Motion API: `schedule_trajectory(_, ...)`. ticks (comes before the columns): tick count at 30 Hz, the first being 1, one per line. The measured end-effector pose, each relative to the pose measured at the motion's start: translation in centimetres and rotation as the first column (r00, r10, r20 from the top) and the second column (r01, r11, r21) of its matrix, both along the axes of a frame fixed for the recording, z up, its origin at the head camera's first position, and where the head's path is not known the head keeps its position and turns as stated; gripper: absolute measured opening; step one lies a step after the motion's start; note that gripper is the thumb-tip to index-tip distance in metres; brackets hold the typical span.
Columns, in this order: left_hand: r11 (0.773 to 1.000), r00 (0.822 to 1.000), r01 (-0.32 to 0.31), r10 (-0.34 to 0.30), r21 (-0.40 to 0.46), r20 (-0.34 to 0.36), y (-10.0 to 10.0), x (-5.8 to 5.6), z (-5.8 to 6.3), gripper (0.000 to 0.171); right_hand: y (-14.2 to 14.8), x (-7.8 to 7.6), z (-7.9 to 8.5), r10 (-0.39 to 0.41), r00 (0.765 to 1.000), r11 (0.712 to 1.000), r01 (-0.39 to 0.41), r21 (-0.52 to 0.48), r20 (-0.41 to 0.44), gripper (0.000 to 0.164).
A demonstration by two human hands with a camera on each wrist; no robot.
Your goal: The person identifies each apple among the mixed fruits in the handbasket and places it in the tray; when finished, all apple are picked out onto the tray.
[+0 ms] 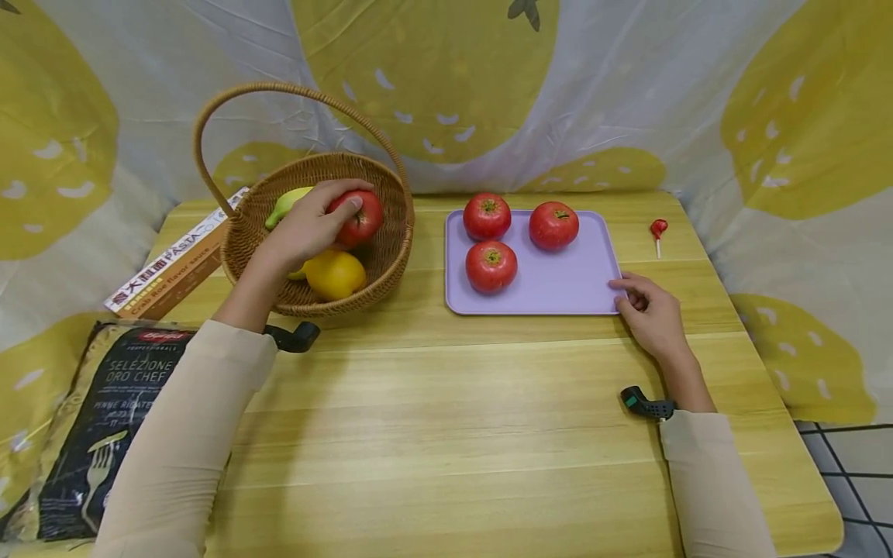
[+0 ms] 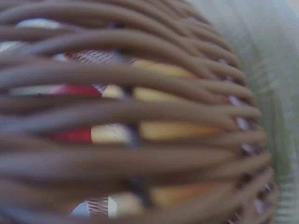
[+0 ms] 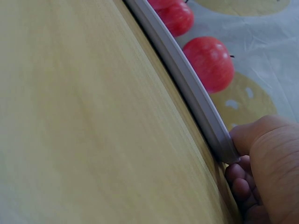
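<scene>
My left hand [image 1: 310, 225] grips a red apple [image 1: 363, 219] inside the wicker basket [image 1: 315, 308], its thumb and fingers around the fruit. A banana [image 1: 284, 206], partly covered by that hand, and a rounded yellow fruit [image 1: 336, 274] lie in the basket beside it. Woven strands [image 2: 117, 116] fill most of the left wrist view, blurred, with bits of red and yellow behind them. At the lilac tray's [image 1: 558, 291] front right corner, my right hand [image 1: 649, 314] pinches the rim, thumb on the edge and fingers curled below. Three red apples [image 1: 491, 267] sit on the tray.
Behind the tray's right end lies a red lollipop [image 1: 658, 229]. A long pasta box [image 1: 177, 260] lies left of the basket, partly behind it. The bag of penne [image 1: 118, 403] is at the front left, under my left sleeve. A lemon-print cloth [image 1: 432, 93] hangs behind the table.
</scene>
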State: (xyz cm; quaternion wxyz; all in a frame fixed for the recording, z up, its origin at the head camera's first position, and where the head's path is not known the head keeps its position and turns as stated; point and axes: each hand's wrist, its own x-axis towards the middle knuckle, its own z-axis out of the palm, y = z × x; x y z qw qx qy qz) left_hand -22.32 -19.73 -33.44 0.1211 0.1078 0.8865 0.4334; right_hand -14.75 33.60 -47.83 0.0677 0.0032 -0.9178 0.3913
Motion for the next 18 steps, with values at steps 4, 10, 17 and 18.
schedule_trajectory(4, 0.979, 0.984, -0.076, 0.044, 0.187, 0.174, -0.3, 0.1, 0.5, 0.050, 0.0, -0.1, -0.1, -0.003, 1.000, 1.000, 0.003, 0.005, 0.002, 0.028)
schedule_trajectory(10, 0.929, 0.962, -0.152, 0.060, 0.336, 0.268, -0.4, 0.4, 0.7, 0.052, -0.1, -0.2, -0.2, -0.009, 1.000, 1.000, 0.009, 0.006, 0.017, 0.029)
schedule_trajectory(17, 0.966, 0.992, -0.054, 0.023, 0.253, 0.122, -0.4, 1.3, 0.7, 0.087, 0.1, -0.2, -0.3, -0.006, 1.000, 1.000, 0.006, 0.004, 0.022, 0.028)
schedule_trajectory(18, 0.973, 0.995, -0.044, 0.023, 0.226, 0.098, -0.3, 1.4, 0.8, 0.088, 0.1, -0.1, -0.3, -0.006, 1.000, 1.000, 0.006, 0.004, 0.022, 0.028)
